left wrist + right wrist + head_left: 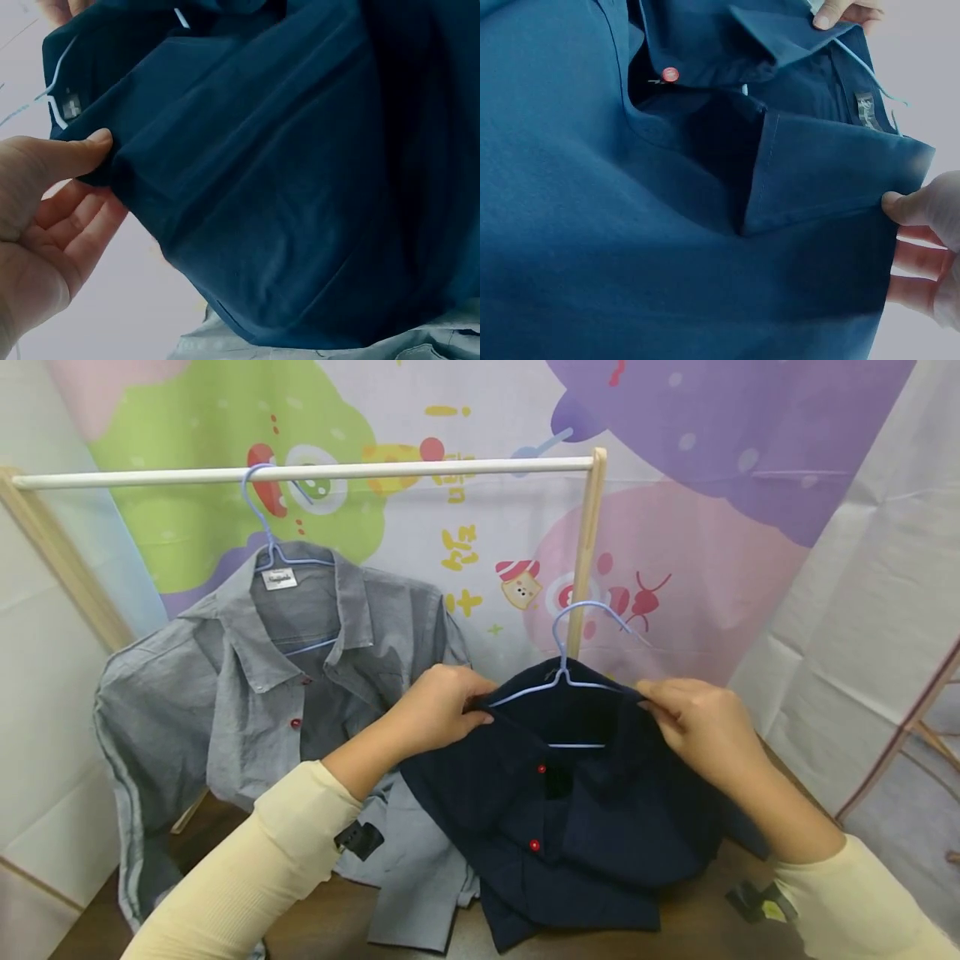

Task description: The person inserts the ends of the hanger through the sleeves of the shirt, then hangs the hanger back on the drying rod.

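Note:
A navy shirt (pixel 600 827) with red buttons is spread over a light blue hanger (pixel 564 672), whose hook stands up out of the collar. My left hand (pixel 442 706) pinches the shirt at the collar's left side, thumb on top and fingers beneath, as the left wrist view shows. On the opposite side my right hand (pixel 697 718) pinches the cloth between thumb and fingers. In the right wrist view the collar flap (pixel 825 172) lies folded down beside the right thumb. The hanger's lower bar shows inside the neck opening; its shoulders are mostly hidden by cloth.
A grey shirt (pixel 255 693) hangs on another blue hanger (pixel 262 514), hooked over the white rail (pixel 420 468) of a wooden rack. The rack's right post (pixel 588 543) rises behind the navy shirt. Below is a dark brown table (pixel 697 927); a cartoon curtain (pixel 675 527) hangs behind.

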Demonstrator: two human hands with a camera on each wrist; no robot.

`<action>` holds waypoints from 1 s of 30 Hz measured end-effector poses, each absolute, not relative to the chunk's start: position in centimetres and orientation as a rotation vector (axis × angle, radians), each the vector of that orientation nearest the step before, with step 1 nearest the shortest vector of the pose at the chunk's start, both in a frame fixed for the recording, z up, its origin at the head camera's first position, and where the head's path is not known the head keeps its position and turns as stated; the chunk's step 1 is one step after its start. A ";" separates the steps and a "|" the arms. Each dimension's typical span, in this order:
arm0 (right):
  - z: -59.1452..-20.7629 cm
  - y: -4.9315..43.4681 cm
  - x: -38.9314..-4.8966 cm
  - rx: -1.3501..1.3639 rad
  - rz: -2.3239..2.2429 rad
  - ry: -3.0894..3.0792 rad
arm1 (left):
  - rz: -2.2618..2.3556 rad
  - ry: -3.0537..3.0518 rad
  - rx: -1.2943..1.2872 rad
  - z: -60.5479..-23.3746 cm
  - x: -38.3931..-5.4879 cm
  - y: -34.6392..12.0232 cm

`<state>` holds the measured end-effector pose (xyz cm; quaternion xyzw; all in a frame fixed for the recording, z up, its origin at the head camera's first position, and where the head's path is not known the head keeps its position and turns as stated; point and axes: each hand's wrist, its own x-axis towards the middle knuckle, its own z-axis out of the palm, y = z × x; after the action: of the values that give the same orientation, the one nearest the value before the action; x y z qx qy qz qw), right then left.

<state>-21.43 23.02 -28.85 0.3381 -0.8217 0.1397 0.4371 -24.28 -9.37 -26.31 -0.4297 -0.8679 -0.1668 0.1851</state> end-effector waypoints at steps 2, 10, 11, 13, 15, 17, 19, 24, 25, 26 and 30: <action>-28.9 23.1 -21.5 0.845 0.357 -2.048 | -0.412 -2.486 -1.169 -26.3 -24.2 -9.2; -28.4 24.0 -22.1 0.905 0.436 -2.093 | -0.243 -2.513 -1.063 -25.6 -23.3 -9.2; -28.3 24.1 -22.2 0.914 0.438 -2.094 | -0.261 -2.506 -1.071 -25.5 -23.3 -9.3; -28.2 24.3 -22.2 0.919 0.441 -2.095 | -0.315 -2.514 -1.090 -25.4 -23.4 -9.5; -28.2 24.5 -22.2 0.909 0.440 -2.096 | -0.361 -2.545 -1.083 -25.2 -23.5 -9.9; -28.3 24.7 -22.2 0.894 0.448 -2.096 | -0.390 -2.594 -1.060 -25.0 -23.6 -10.3; -28.4 24.8 -22.1 0.881 0.452 -2.098 | -0.384 -2.628 -1.041 -24.9 -23.7 -10.7; -28.3 24.9 -22.1 0.874 0.463 -2.088 | -0.310 -2.651 -1.079 -24.9 -23.8 -11.2; -28.3 24.9 -22.1 0.873 0.469 -2.086 | -0.295 -2.651 -1.087 -24.8 -23.7 -11.2; -28.3 24.8 -22.1 0.874 0.473 -2.083 | -0.281 -2.648 -1.092 -24.8 -23.6 -11.3; -28.1 24.7 -22.1 0.865 0.491 -2.076 | -0.282 -2.612 -1.109 -24.5 -23.1 -11.7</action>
<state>-22.10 24.65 -28.12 0.3433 -0.8236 0.1948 0.4074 -23.05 -11.69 -24.50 -0.3847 -0.9064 -0.0979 0.1444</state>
